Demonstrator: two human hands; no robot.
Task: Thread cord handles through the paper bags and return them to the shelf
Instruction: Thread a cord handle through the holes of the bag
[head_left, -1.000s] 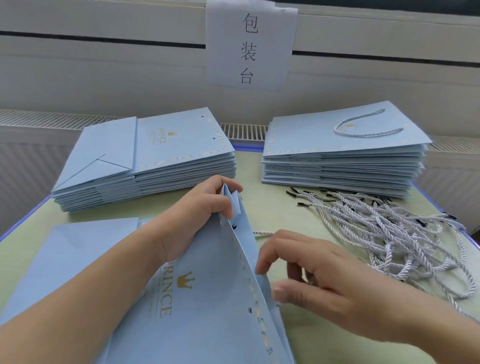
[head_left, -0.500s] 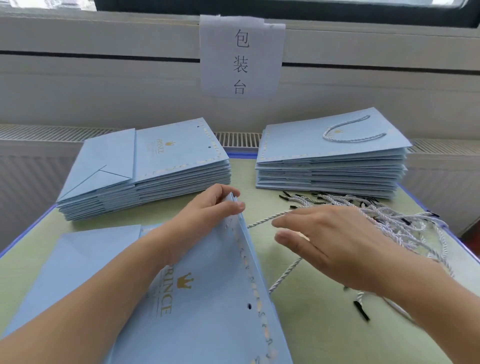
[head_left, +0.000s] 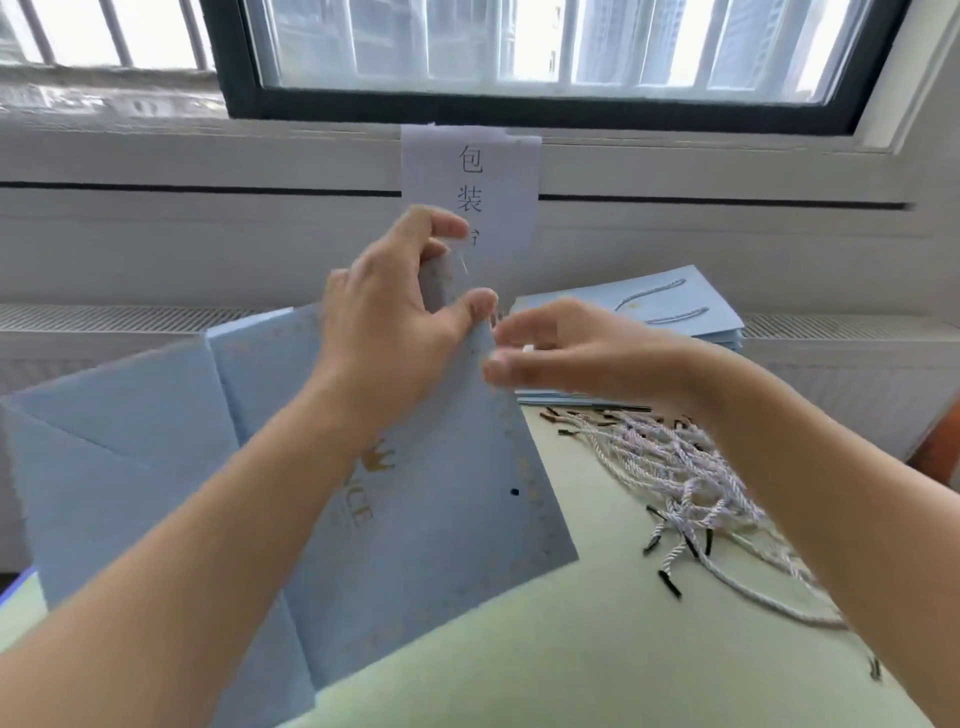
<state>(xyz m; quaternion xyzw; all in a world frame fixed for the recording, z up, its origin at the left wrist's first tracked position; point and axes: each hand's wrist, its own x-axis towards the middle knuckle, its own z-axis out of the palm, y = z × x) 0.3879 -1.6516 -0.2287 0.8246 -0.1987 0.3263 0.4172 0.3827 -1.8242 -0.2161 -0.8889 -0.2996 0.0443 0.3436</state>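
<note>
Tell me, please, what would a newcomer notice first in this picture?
Most striking is the light blue paper bag lifted in the centre, gripped at its top edge by the left hand, with the right hand close beside it. To the right, a tangle of white cords with black tips lies on the green table. Behind, a paper sign hangs under the window.

Cord pile (head_left: 691, 483) under right forearm.

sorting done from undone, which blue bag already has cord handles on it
The top bag of the far stack right of the hands: two white cord loops lie on its face. The bag in the left hand shows a bare hole.
</note>
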